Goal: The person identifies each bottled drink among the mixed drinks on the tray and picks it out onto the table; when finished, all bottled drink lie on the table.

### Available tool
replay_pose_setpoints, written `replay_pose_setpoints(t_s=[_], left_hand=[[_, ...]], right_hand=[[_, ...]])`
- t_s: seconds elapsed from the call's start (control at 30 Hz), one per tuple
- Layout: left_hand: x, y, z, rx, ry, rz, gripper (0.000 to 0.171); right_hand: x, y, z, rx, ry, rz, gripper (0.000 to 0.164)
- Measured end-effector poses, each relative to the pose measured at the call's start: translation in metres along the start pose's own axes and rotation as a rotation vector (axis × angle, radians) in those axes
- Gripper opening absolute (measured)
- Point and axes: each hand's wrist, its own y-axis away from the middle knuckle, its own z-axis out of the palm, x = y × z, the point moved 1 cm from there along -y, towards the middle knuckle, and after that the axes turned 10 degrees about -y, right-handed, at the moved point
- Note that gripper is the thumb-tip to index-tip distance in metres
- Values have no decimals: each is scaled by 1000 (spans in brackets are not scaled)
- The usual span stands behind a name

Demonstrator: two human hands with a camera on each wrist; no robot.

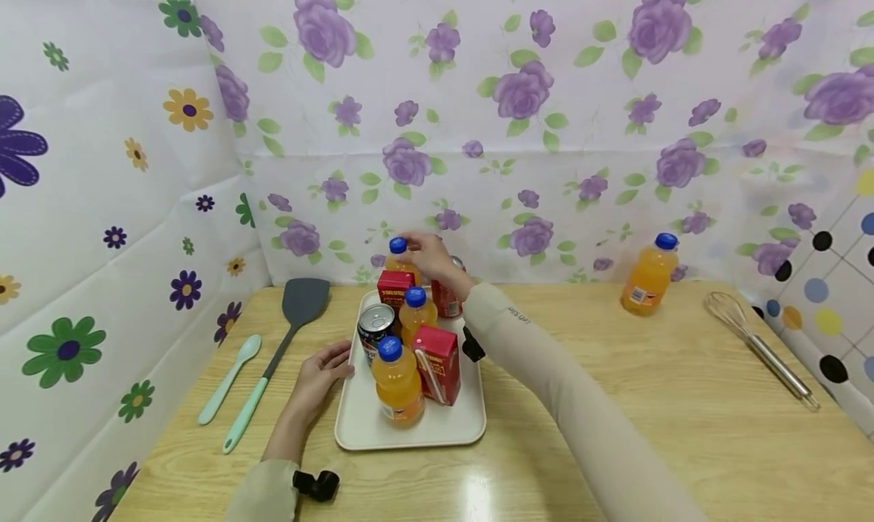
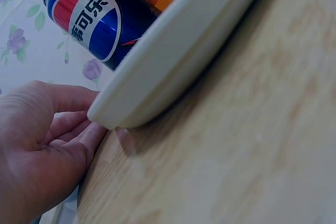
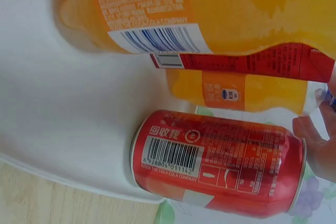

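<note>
Clock positions are read from the tray's centre, 12 lying away from the person. The left hand [image 1: 321,374] is at 9 o'clock, its grip relaxed and part open; fingertips and thumb touch the outer edge of the white tray [image 1: 444,432] without wrapping round it. The right hand [image 1: 433,256] is at 12 o'clock, its grip closed to a pinch on the blue cap [image 1: 397,243] of the rear bottle [image 1: 394,262]. That bottle holds orange drink and stands upright at the tray's far end, behind the rear carton [image 1: 394,284]; whether its base bears on the tray cannot be told. Also on the tray: a red can [image 3: 215,163], upright, at 1 o'clock; a blue can [image 2: 86,17] at 10 o'clock; a middle bottle [image 1: 418,316] just above centre; a front bottle [image 1: 399,389] at 7 o'clock; and a red front carton [image 1: 448,359] at 3 o'clock, a straw [image 1: 429,372] on its face. The tabletop [image 1: 580,340] carries a fourth orange bottle [image 1: 647,278], well apart at 2 o'clock, a whisk [image 1: 761,347] farther out at 3 o'clock, and a turner [image 1: 280,355] and mint spoon [image 1: 228,382], both at 9 o'clock, the spoon outermost.
</note>
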Motion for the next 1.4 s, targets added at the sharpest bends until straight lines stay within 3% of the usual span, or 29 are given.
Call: replay_pose_setpoints(t_s=[0.27,0.5,0.77,1.13,1.4], left_hand=[[0,0,1,10,20,-9,56],[1,0,0,2,17,-6,57],[2,-4,2,2,36,-3,57],[0,-5,1,5,30,-10,58],[-1,-3,0,0,23,-21,58]], right_hand=[[-12,3,5,31,49,33,43],[-29,3,0,63,78,-45,42],[-53,0,-16,57,16,-82,40],[-111,0,-33,99,-89,-163,43],[-145,12,-54,96,-114,-141,41]])
